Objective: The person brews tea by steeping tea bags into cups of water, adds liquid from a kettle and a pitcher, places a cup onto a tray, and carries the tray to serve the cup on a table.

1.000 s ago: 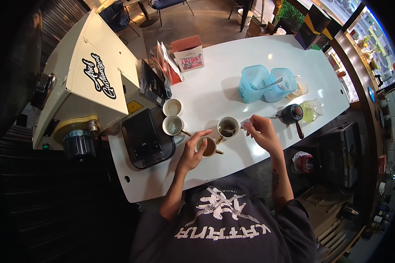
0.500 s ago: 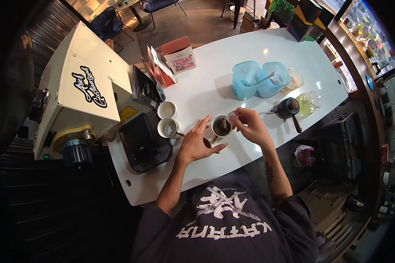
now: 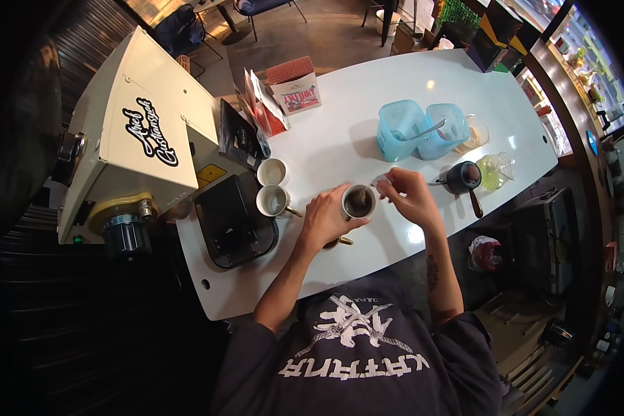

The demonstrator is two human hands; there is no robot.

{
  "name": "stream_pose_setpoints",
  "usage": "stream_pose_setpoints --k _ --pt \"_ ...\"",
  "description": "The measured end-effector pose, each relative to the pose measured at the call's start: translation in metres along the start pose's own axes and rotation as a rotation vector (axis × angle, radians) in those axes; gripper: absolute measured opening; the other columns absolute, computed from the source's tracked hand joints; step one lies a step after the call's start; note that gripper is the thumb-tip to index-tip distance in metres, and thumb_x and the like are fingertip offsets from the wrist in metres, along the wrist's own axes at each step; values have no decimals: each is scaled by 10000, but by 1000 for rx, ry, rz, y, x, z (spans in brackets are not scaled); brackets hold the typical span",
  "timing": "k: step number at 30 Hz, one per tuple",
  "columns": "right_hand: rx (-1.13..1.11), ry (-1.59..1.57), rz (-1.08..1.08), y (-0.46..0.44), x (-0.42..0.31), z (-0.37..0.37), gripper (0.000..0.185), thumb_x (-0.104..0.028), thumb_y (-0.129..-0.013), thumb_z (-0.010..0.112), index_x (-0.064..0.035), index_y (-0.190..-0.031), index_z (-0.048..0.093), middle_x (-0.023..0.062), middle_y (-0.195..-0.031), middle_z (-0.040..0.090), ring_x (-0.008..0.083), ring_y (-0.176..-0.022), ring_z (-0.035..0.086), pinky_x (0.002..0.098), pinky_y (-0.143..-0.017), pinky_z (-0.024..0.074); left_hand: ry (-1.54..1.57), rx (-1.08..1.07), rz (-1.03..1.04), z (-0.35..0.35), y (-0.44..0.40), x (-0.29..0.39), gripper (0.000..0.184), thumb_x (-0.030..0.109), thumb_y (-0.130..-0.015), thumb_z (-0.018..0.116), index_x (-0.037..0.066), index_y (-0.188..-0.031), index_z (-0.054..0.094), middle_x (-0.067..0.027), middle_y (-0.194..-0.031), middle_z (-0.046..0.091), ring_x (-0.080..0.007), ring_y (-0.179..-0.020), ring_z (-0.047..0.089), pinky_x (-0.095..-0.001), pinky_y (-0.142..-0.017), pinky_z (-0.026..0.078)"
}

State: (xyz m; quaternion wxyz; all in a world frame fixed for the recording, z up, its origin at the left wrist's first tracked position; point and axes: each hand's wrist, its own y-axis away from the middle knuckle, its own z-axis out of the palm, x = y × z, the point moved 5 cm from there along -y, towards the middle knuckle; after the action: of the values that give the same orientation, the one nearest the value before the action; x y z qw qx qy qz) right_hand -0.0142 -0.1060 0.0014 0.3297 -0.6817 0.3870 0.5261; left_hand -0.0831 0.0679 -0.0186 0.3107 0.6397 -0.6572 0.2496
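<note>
My left hand [image 3: 327,215] wraps round the left side of a white cup [image 3: 358,202] that holds dark liquid. Its thumb lies along the cup's near side. At the right of the same rim, my right hand [image 3: 406,195] pinches a small pale tag or packet [image 3: 379,182]. Another cup with a gold handle [image 3: 345,241] sits mostly hidden beneath my left hand. Left of my hands, two more white cups stand close together, one farther back [image 3: 272,172] and one nearer [image 3: 273,200] with a gold handle.
A cream machine [image 3: 139,132] and a black tray-like device [image 3: 234,222] stand left. Coffee bags [image 3: 262,104] and a box [image 3: 298,93] are behind. To the right are two blue containers [image 3: 400,132], a dark portafilter-like tool [image 3: 462,178] and glass vessels [image 3: 494,171] on the white table [image 3: 347,90].
My left hand has moved from the near cup to the cup with dark liquid and closed round it. My right hand stays beside that cup's rim with the pale piece.
</note>
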Motion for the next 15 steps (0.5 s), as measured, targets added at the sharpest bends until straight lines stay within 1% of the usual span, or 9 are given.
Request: stream_pose_setpoints --k 3,4,6,7,8,10,11,13,15 --pt "-60 56 -18 7 1 -10 164 -84 -893 665 45 -792 649 99 -683 669 151 -666 672 303 -614 529 -19 5 -15 3 -1 -7 731 427 -643 905 42 -1208 645 -162 -1034 738 -344 -991 708 -454 -875 550" --pt "-61 57 -19 9 0 -10 164 -84 -893 665 45 -792 649 99 -683 669 151 -666 672 303 -614 529 -19 7 -16 2 -2 -8 731 427 -643 905 42 -1208 645 -162 -1034 738 -344 -991 708 -454 -875 550" --pt "-278 121 -81 15 -11 -1 100 -55 -839 659 37 -803 663 95 -671 665 160 -664 666 308 -625 527 -18 -6 -22 2 -3 -10 760 433 -627 911 41 -1221 644 -166 -1025 740 -341 -983 711 -453 -872 552" --pt "-335 124 -62 15 -18 6 90 -66 -814 653 23 -811 668 81 -664 652 162 -644 632 311 -609 505 -16 -8 -21 2 -3 -11 760 433 -627 911 41 -1221 644 -166 -1025 740 -341 -983 711 -453 -872 552" --pt "-333 124 -60 12 -18 13 90 -66 -814 653 23 -811 668 81 -664 652 162 -644 632 311 -609 505 -18 -5 -7 3 -3 -12 753 434 -623 912 41 -1208 647 -164 -1010 742 -343 -968 714 -455 -867 554" --pt "-387 107 -49 2 -12 31 107 -100 -824 656 6 -812 672 72 -649 628 150 -621 579 318 -584 475 -21 -2 7 0 -3 -10 746 435 -618 913 42 -1195 650 -162 -995 744 -344 -954 717 -457 -861 555" --pt "-365 53 -48 -5 -6 39 165 -141 -860 654 14 -806 666 53 -640 618 132 -599 524 321 -568 451 -3 -18 6 -3 -3 -5 725 435 -621 912 43 -1175 654 -158 -984 746 -345 -940 720 -457 -858 556" --pt "-330 -23 -7 -19 9 49 188 -149 -881 648 24 -808 665 48 -643 624 119 -601 541 310 -564 455 11 -32 4 -5 -3 -3 706 434 -624 911 45 -1155 659 -154 -974 747 -346 -926 722 -457 -855 557" --pt "-249 -188 75 -28 16 52 243 -162 -931 628 49 -816 658 45 -661 639 99 -596 599 277 -542 470 -11 -105 -104 -1 -4 -10 667 425 -627 912 43 -1114 664 -144 -956 750 -348 -909 724 -453 -858 559"
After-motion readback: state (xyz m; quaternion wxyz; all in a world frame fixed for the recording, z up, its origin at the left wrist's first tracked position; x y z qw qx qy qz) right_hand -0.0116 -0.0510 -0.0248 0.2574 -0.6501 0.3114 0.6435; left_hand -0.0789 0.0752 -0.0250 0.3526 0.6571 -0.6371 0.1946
